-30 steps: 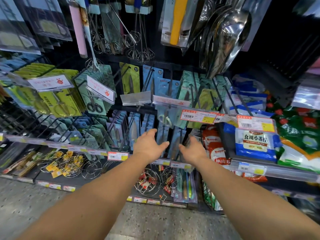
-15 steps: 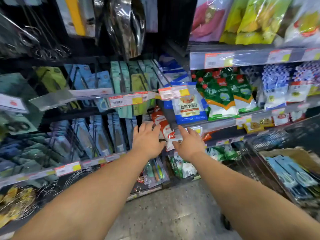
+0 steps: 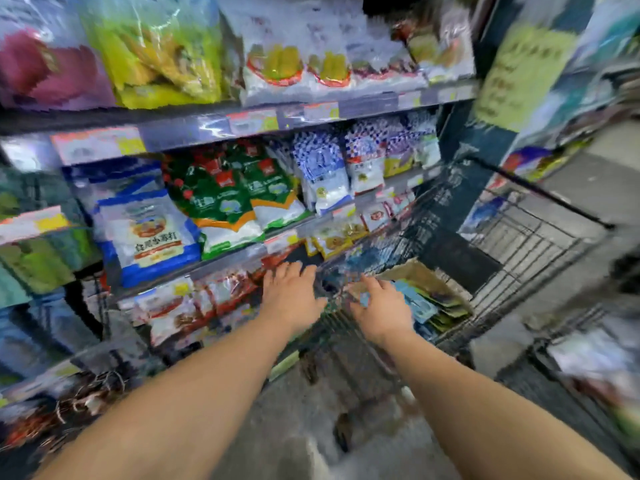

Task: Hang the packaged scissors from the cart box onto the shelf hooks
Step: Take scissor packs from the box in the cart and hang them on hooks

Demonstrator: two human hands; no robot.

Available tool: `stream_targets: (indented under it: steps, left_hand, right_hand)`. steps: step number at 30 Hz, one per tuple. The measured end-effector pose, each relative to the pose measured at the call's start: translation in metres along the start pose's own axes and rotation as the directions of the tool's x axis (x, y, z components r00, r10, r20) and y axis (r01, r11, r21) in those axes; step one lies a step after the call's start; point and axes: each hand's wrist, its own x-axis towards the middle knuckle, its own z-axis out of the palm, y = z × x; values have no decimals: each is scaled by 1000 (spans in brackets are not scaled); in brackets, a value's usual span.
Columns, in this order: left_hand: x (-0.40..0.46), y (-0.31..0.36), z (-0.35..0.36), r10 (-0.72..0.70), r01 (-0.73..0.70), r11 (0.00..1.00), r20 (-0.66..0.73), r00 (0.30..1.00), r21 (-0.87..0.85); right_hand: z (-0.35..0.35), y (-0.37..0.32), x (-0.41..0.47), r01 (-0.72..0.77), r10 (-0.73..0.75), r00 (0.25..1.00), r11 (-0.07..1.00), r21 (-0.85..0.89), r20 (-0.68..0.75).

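The cart (image 3: 519,237) at three o'clock is dark wire metal. Its box (image 3: 412,271) is matt brown cardboard, holding packaged scissors (image 3: 415,303) on pale blue card. Glossy plastic bags (image 3: 221,199) at eleven o'clock catch the light. The floor (image 3: 287,441) looks speckled and smooth.

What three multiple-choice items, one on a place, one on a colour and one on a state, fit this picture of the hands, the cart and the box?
1. Where is the cardboard box?
A. On the floor
B. Inside the wire cart
C. On the top shelf

2. What colour are most of the packages in the box?
A. Light blue
B. Red
C. Black

3. What is the right hand holding?
A. A package
B. A price tag
C. Nothing

Answers: 1 B, the box sits within the cart's wire walls. 2 A, the flat packs look light blue. 3 C, its fingers are spread above the box; the left hand is empty too.
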Motion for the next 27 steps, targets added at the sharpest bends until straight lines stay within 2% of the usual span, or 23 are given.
stream_targets:
  steps: [4,9,22,27]
  left_hand:
    - [25,55,15,61,-61,997,15,998,41]
    - [61,82,36,84,-87,995,75,994,42]
    - [192,84,98,29,-3,995,268,963,-98]
    - [222,87,126,-3,36,995,329,944,-93]
  right_hand:
    - [-15,63,17,-70,69,997,997,20,27]
    - [-13,109,41,-163,161,986,985,51,55]
    - [13,178,156,-354,327,916,932,84,231]
    - [50,191,185,-360,300,883,926,113,360]
